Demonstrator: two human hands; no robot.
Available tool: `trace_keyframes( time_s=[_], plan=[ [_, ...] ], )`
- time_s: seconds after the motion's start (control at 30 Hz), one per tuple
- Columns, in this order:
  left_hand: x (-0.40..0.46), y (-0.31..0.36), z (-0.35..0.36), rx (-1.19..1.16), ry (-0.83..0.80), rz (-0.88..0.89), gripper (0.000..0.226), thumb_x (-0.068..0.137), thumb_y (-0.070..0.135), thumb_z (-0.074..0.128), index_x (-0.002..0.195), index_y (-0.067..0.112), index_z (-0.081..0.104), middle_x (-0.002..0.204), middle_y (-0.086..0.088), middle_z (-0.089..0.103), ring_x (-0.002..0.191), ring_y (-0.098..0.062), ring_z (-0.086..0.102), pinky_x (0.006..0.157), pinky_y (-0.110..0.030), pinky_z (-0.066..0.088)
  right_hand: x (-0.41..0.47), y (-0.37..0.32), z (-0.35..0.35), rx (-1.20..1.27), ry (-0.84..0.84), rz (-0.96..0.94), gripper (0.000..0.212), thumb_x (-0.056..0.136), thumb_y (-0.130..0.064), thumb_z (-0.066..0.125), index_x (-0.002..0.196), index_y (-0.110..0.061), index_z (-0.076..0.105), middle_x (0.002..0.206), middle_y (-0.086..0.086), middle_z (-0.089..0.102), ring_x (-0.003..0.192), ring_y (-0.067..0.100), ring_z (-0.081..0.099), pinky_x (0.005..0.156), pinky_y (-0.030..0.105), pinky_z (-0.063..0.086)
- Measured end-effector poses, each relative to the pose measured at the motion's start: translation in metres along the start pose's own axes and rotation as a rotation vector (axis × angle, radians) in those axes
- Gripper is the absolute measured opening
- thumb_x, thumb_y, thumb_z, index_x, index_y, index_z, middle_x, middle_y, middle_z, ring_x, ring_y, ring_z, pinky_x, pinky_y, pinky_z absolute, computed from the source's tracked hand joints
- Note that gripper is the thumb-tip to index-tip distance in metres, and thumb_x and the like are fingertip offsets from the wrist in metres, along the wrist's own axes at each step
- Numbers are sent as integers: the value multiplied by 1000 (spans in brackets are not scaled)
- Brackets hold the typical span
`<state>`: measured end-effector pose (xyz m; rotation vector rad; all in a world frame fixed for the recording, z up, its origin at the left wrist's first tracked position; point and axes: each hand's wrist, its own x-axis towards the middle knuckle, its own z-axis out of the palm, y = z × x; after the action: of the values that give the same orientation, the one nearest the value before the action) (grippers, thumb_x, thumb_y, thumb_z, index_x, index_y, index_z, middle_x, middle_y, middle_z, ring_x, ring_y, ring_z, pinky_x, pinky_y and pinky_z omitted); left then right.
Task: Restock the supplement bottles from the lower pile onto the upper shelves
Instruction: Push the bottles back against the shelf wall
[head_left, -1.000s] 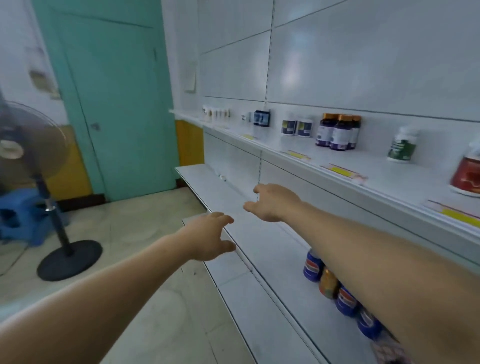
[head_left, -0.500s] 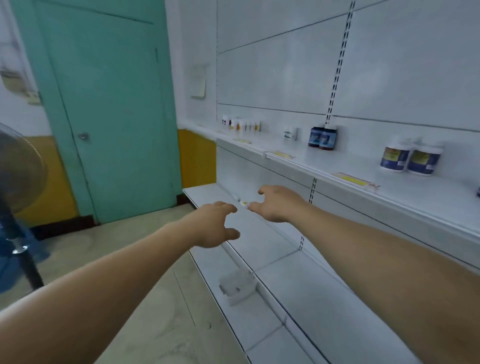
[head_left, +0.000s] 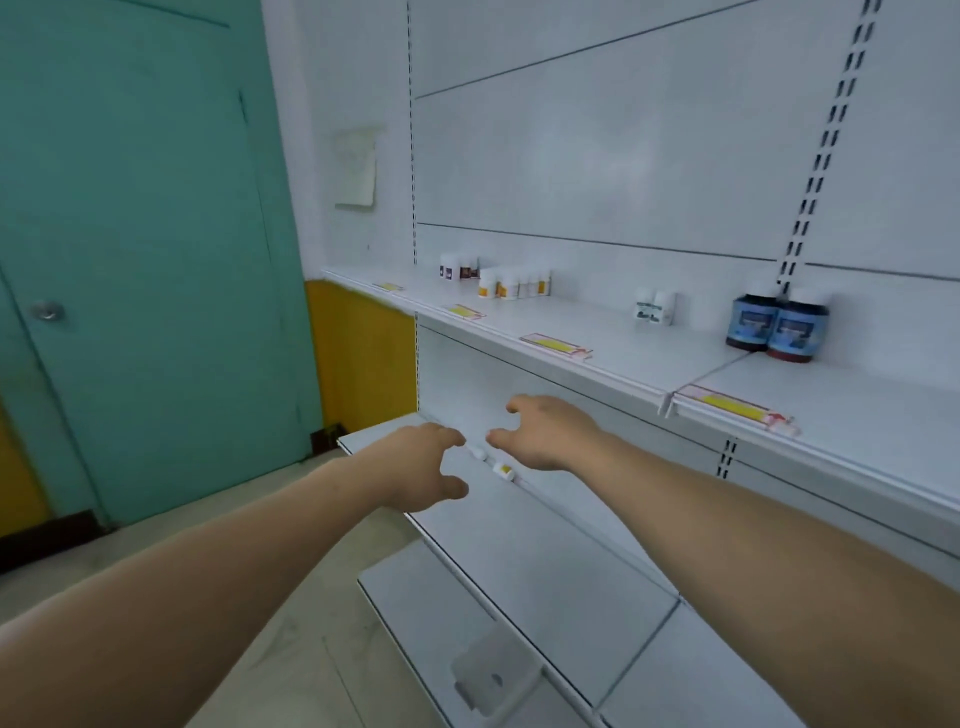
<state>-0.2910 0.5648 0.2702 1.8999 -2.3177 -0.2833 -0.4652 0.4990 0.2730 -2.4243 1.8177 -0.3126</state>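
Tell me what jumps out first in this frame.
Two bare forearms reach in from the bottom edge, with the left hand and right hand held out empty, fingers loosely spread, over the middle shelf. To the left, a big teal door fills the wall. On the upper shelf, two dark blue bottles stand side by side at right, with a cluster of small white bottles farther back.

Head-worn view, forward-down, near shelves (head_left: 597, 338)
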Motion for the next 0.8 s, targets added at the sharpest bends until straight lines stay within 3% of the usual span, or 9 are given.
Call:
trace_keyframes(
  time_s=[0.23,0.37,0.8],
  plan=[
    [104,-80,18,-23,-128,-14,67,88,47,57,145,26,29,153,2,27,135,-21,32,108,-35,31,115,16,51,47,-83,89,68,84,-62,46,139,-22,40,140,4,48,120,26,49,86,35,41],
    [165,-119,32,8,-197,47,67,89,47,56,146,25,28,154,1,25,138,-22,28,111,-37,29,165,32,75,49,-98,198,66,82,-62,47,135,-23,43,135,2,52,117,24,51,79,31,40],
    [378,-264,118,51,-415,267,70,89,49,55,147,20,26,154,-4,24,138,-24,28,112,-36,26,291,47,206,137,-91,568,68,87,-54,53,141,-15,38,137,11,49,120,27,49,93,34,42]
  ],
)
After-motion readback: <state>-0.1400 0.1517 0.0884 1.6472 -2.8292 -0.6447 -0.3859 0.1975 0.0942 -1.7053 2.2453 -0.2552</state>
